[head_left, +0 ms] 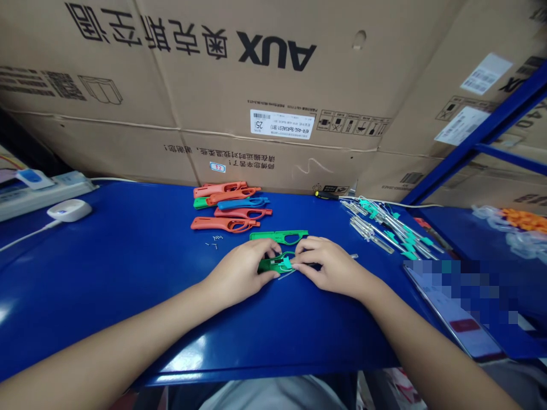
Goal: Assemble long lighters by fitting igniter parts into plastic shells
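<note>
You have bright light, with white glare on the table (141,256) near its front edge and left side. Your left hand (237,272) and right hand (331,265) show clearly; the phone (482,343) is partly pixelated, and the cardboard (192,97) stretches toward the corners.

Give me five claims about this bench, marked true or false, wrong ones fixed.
1. The left hand holds a green shell half. True.
2. The phone lies beside the left forearm. False: the phone lies beside the right forearm.
3. Another green half lies just beyond the held one. True.
4. Every shell in the pile is red. False: the pile includes a blue shell.
5. The carton's AUX lettering appears upside down. True.
</note>
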Tool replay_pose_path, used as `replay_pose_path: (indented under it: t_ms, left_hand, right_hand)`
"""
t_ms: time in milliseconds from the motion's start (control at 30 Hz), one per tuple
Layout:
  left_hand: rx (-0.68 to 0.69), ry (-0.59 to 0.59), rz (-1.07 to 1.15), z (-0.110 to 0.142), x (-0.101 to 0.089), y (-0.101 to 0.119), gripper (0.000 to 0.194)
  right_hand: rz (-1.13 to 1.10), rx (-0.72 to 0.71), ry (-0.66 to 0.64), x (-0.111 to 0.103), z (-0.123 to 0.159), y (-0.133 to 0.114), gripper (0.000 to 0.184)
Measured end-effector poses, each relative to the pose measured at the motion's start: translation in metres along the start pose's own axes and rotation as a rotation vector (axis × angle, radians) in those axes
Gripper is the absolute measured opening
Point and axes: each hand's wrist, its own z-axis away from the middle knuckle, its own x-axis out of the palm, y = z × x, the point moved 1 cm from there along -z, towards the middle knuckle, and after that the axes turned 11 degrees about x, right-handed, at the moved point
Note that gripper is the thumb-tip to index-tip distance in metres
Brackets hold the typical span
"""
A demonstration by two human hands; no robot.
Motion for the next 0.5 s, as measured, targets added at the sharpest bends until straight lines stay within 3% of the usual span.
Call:
replay_pose_path:
  t_ms: [267,400,500]
  left_hand:
    - [0.012,0.026,0.106,-0.0008,0.0057,0.0015,0.039]
    - [0.009,0.051,0.154,-0.0014,0.0075,0.0061,0.022]
    - [0.059,0.022,0.09,-0.0007,0.008,0.0083,0.014]
  right_hand:
    - [-0.081,0.085,0.036,0.0044,-0.001,0.0012,0.008]
    - [-0.069,0.126,0.066,0.0042,-0.0007,-0.001,0.044]
    - [-0.038,0.081,0.02,0.0053,-0.0009,-0.0009,0.045]
